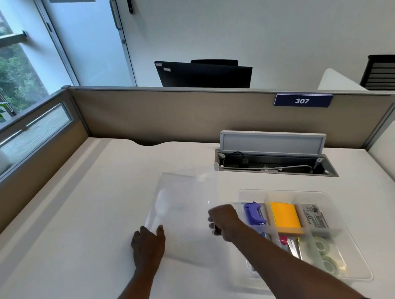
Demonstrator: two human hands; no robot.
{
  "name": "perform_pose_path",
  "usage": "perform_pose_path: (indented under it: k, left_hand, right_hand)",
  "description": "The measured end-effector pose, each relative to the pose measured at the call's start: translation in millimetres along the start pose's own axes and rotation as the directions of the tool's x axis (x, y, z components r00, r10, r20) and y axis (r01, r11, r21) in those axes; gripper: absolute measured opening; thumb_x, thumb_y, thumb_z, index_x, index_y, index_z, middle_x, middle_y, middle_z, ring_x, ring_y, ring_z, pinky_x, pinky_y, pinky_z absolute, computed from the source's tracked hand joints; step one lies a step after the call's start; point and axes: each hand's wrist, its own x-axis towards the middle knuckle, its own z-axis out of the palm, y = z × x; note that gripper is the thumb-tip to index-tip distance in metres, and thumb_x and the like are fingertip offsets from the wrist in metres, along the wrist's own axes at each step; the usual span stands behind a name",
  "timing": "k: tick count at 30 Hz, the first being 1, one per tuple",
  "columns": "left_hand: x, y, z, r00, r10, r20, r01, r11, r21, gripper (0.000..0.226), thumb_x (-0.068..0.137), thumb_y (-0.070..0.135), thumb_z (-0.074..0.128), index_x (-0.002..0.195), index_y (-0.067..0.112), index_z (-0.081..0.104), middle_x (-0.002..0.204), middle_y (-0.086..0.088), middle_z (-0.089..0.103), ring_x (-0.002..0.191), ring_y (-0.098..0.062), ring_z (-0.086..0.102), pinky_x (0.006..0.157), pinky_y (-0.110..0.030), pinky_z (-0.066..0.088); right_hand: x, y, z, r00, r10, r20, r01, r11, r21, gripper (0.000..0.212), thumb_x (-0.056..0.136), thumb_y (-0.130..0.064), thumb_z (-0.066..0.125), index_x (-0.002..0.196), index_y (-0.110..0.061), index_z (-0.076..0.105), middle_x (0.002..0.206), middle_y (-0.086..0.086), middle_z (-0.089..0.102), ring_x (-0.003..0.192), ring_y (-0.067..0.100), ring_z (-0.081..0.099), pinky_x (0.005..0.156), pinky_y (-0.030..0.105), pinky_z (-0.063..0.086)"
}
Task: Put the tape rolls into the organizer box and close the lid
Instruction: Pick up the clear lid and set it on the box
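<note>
A clear plastic organizer box [346, 250] stands on the white desk at the right. In its near right compartment lie two greenish tape rolls [325, 255]. The clear lid [185, 208] is to the left of the box, tilted, its far edge raised off the desk. My left hand [149, 243] grips the lid's near left edge. My right hand [224, 220] holds the lid's right edge, beside the box's left wall, with my forearm crossing over the box.
Other compartments hold a purple tool [254, 212], an orange pad [285, 215], a printed packet [315, 217] and several pens. Behind the box an open cable hatch [274, 158] sits in the desk. A beige partition [188, 111] closes the back and left.
</note>
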Motion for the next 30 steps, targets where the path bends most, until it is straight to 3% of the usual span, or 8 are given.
perform_pose_path:
  k: [8,12,15,18,22,25,27,30]
  left_hand:
    - [-14.5,37.4,2.8,0.998,-0.001,0.068,0.02,0.962,-0.271,0.064,0.092,0.039,0.054,0.138,-0.003,0.038,0.144,-0.023,0.043,0.135,-0.035,0.039,0.111,-0.041,0.031]
    - [-15.1,55.2,9.2,0.999,-0.009,0.048,0.028,0.914,-0.405,0.069,0.091,0.041,0.057,0.141,-0.001,0.035,0.145,-0.021,0.044,0.134,-0.034,0.042,0.114,-0.041,0.031]
    - [-15.7,74.2,11.5,0.989,-0.05,0.139,0.131,0.728,-0.673,0.061,0.087,0.035,0.066,0.128,-0.006,0.047,0.112,-0.027,0.063,0.102,-0.037,0.062,0.091,-0.045,0.051]
    - [-30.2,98.1,13.1,0.972,0.118,0.204,0.115,0.52,-0.846,0.03,0.081,0.016,0.072,0.107,0.005,0.062,0.079,-0.01,0.062,0.07,-0.018,0.059,0.063,-0.03,0.049]
    - [-53.3,134.8,18.4,0.956,0.266,0.124,-0.02,0.48,-0.877,0.011,0.08,0.006,0.072,0.085,0.014,0.067,0.077,-0.006,0.067,0.077,-0.024,0.061,0.069,-0.032,0.052]
    - [-69.4,161.2,22.4,0.94,0.339,-0.032,-0.239,0.59,-0.771,0.005,0.081,0.015,0.073,0.079,0.015,0.068,0.077,-0.006,0.07,0.072,-0.022,0.062,0.073,-0.034,0.051]
    - [-81.4,176.1,23.8,0.89,0.43,-0.149,-0.426,0.671,-0.607,0.008,0.082,0.022,0.072,0.079,0.017,0.068,0.074,0.0,0.07,0.071,-0.018,0.063,0.067,-0.029,0.05]
    - [-101.8,196.1,26.9,0.764,0.592,-0.255,-0.632,0.61,-0.477,0.004,0.085,0.013,0.069,0.088,0.012,0.07,0.089,-0.001,0.074,0.083,-0.015,0.067,0.076,-0.026,0.053]
  right_hand:
    - [-12.1,-59.8,-46.2,0.955,-0.261,0.139,0.27,0.962,-0.046,0.022,0.087,-0.002,0.049,0.077,-0.015,0.064,0.068,0.006,0.064,0.053,0.015,0.05,0.053,0.022,0.039]
    - [-16.0,-66.8,-80.0,0.917,-0.364,0.164,0.379,0.922,-0.071,0.02,0.087,-0.004,0.05,0.095,-0.015,0.066,0.08,0.005,0.068,0.063,0.012,0.054,0.059,0.025,0.042]
    - [-16.6,-66.0,-112.3,0.881,-0.435,0.185,0.449,0.893,-0.034,0.02,0.089,-0.006,0.052,0.099,-0.017,0.065,0.088,0.005,0.069,0.071,0.012,0.054,0.065,0.029,0.043]
    - [-11.0,-67.2,-149.2,0.866,-0.479,0.145,0.473,0.878,0.077,0.019,0.092,-0.008,0.051,0.095,-0.022,0.064,0.089,0.001,0.069,0.077,0.012,0.055,0.07,0.032,0.042]
    - [-0.4,-74.5,-198.6,0.863,-0.501,-0.068,0.501,0.865,-0.02,0.021,0.088,-0.01,0.055,0.101,-0.017,0.069,0.082,0.005,0.061,0.069,0.015,0.046,0.06,0.027,0.036]
    - [2.1,-81.6,-228.5,0.886,-0.42,-0.195,0.44,0.895,0.073,0.019,0.089,-0.029,0.055,0.099,-0.019,0.068,0.092,0.006,0.06,0.077,0.016,0.05,0.065,0.031,0.04]
    - [1.0,-87.1,-244.1,0.912,-0.379,-0.159,0.406,0.892,0.2,0.032,0.093,-0.046,0.045,0.098,-0.023,0.066,0.102,0.006,0.059,0.088,0.02,0.053,0.075,0.037,0.045]
    - [2.5,-91.5,-268.1,0.93,-0.367,-0.013,0.324,0.803,0.5,0.065,0.091,-0.064,0.029,0.113,-0.01,0.058,0.108,0.014,0.062,0.097,0.029,0.059,0.085,0.043,0.049]
